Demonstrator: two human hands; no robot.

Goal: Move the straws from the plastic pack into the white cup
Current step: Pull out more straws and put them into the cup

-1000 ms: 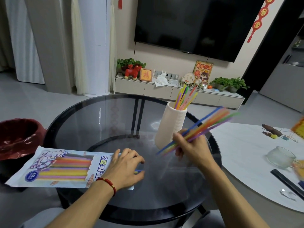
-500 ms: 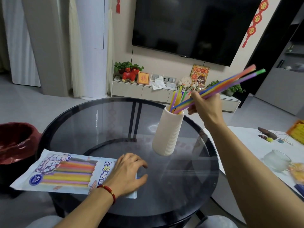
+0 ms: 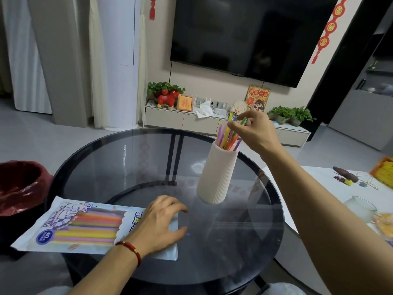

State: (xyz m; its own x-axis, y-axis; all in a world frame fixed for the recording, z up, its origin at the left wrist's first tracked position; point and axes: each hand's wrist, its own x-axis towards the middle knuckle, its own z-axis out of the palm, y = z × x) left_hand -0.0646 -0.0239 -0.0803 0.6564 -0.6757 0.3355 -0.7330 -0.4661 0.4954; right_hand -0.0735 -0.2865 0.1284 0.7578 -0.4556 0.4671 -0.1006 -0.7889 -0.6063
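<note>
The plastic pack point(image 3: 85, 224) lies flat at the front left of the round glass table point(image 3: 127, 158), with coloured straws still showing through its window. My left hand point(image 3: 159, 224) rests palm-down on the pack's right end, fingers spread. The ribbed white cup point(image 3: 217, 177) stands near the table's middle right. A bunch of coloured straws point(image 3: 226, 137) stands in it, leaning right. My right hand point(image 3: 257, 133) hovers just above the cup. Its fingers are loosely spread around the straw tops, and a green tip shows between thumb and forefinger.
A bin with a red liner point(image 3: 19, 186) stands left of the table. A white table point(image 3: 314, 184) to the right carries a frosted glass cup point(image 3: 359, 207) and small items. A TV cabinet with plants runs along the back wall.
My right hand carried a bundle of straws up from the table to the cup. The straws dropped into the cup and my fingers loosened around their tops. My left hand stayed on the pack.
</note>
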